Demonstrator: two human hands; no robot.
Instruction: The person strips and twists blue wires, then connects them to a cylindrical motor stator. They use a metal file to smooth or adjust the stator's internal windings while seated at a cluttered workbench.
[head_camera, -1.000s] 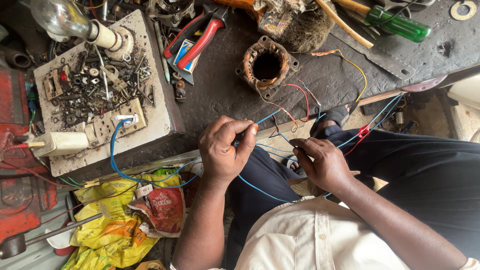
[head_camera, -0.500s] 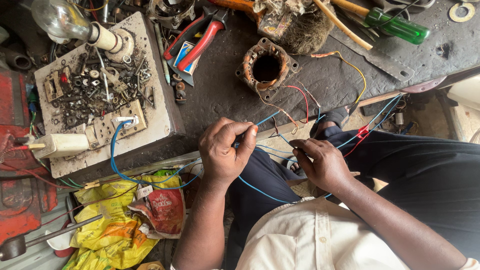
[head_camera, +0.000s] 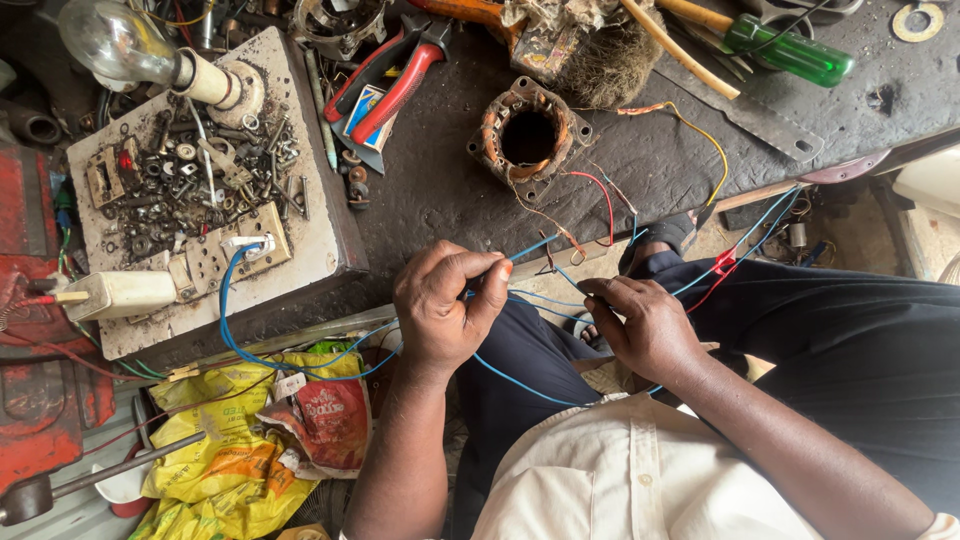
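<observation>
While both hands work low over the lap, the left hand (head_camera: 445, 310) pinches a thin blue wire (head_camera: 530, 246) between closed fingertips; its free end runs up and right toward the motor stator (head_camera: 528, 138) on the far bench (head_camera: 430, 180). Just right, the right hand (head_camera: 645, 325) curls shut around more blue strands.

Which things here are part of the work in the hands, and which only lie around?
In use: left hand, right hand, blue wire, motor coil.
Lying about: pliers, green screwdriver, light bulb, yellow bag.
</observation>
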